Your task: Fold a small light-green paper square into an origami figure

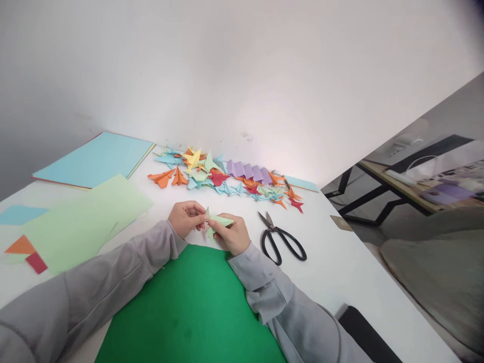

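Between my two hands is a small piece of folded light green paper [222, 220], held just above the white table. My left hand [186, 218] pinches its left tip between thumb and fingers. From the other side my right hand [232, 234] grips the body of the fold, thumb on top. Parts of the paper are hidden behind the fingers. Below my hands spreads a green sheet [189, 307]. Black-handled scissors [279, 236] lie with blades parted to the right of my right hand.
Folded paper pieces in several colours [217, 177] and a purple pleated strip [248, 171] lie along the wall. Blue sheets [98, 159] are stacked at the left, with light green sheets [83, 217] and scraps nearer. A black object [365, 333] rests at the right front edge.
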The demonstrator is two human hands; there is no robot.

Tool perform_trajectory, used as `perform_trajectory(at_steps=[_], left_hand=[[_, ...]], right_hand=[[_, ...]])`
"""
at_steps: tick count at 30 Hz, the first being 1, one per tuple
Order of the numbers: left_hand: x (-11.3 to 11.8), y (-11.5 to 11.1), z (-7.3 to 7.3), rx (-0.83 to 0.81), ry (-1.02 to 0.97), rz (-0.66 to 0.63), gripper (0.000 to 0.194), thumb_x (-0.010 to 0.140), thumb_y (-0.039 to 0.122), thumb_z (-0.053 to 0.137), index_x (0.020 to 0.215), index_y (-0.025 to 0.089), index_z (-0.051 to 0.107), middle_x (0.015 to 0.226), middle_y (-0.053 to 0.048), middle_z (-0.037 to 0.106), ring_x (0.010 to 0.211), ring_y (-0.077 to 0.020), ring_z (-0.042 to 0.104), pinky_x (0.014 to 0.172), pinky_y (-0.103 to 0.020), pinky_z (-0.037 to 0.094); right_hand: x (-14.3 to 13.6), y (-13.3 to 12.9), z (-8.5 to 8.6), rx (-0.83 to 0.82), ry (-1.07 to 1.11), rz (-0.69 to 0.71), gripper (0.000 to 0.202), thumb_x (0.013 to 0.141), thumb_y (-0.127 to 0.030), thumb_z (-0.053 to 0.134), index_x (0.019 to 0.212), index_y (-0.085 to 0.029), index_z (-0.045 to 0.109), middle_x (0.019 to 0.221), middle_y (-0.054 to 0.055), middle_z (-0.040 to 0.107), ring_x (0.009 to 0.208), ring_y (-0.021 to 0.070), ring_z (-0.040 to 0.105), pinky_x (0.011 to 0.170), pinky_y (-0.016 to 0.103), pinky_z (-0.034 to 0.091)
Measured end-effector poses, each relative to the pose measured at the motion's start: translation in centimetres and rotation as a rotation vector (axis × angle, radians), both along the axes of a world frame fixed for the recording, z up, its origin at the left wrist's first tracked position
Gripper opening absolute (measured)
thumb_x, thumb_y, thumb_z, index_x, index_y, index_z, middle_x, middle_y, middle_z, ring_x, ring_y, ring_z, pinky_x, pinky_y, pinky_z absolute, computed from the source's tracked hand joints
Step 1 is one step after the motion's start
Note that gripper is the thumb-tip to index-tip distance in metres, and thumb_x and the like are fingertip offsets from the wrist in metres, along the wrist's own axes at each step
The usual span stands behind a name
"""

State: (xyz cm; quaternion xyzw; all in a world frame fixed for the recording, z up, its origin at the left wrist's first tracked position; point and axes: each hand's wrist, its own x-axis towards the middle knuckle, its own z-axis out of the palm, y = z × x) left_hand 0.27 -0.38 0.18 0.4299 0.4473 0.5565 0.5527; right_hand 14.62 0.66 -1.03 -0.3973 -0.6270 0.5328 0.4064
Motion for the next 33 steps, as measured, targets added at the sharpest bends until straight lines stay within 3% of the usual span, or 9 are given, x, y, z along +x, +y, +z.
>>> perform_trajectory(at_steps=[11, 21, 29, 33], left_hand=[[-0.22, 0.32, -0.74, -0.041, -0.027, -0.051, 0.037, 0.047, 0.035, 0.077, 0.064, 0.012, 0.054, 0.038, 0.001, 0.056, 0.031, -0.0092, 0.048, 0.032, -0.020, 0.038], [-0.19, 0.30, -0.69, -0.006, -0.008, -0.071, 0.035, 0.051, 0.035, 0.074, 0.069, 0.013, 0.054, 0.034, 0.004, 0.051, 0.029, -0.0082, 0.044, 0.030, -0.018, 0.033], [0.02, 0.41, -0.80, -0.058, -0.042, -0.030, 0.035, 0.055, 0.041, 0.071, 0.068, 0.012, 0.055, 0.045, 0.000, 0.057, 0.038, -0.0106, 0.053, 0.035, -0.020, 0.041], [0.05, 0.20, -0.48, -0.024, -0.012, -0.042, 0.037, 0.047, 0.033, 0.077, 0.066, 0.011, 0.055, 0.043, 0.001, 0.058, 0.038, -0.0093, 0.052, 0.038, -0.020, 0.042]], right_hand=[[-0.04, -0.29, 0.57, 0.058, -0.033, -0.014, 0.025, 0.065, -0.039, 0.063, 0.055, -0.018, 0.054, 0.039, -0.004, 0.050, 0.037, 0.0097, 0.043, 0.040, 0.023, 0.034], [-0.08, -0.38, 0.67, 0.033, -0.024, -0.006, 0.022, 0.065, -0.037, 0.063, 0.057, -0.017, 0.056, 0.040, -0.003, 0.052, 0.037, 0.0098, 0.045, 0.040, 0.022, 0.035], [-0.06, -0.14, 0.52, 0.017, 0.000, -0.038, 0.022, 0.065, -0.035, 0.063, 0.056, -0.017, 0.056, 0.038, -0.004, 0.050, 0.035, 0.0089, 0.043, 0.039, 0.022, 0.034], [-0.01, 0.05, 0.13, -0.009, 0.044, -0.031, 0.021, 0.065, -0.033, 0.065, 0.057, -0.016, 0.057, 0.039, -0.005, 0.050, 0.035, 0.0080, 0.044, 0.038, 0.020, 0.032]])
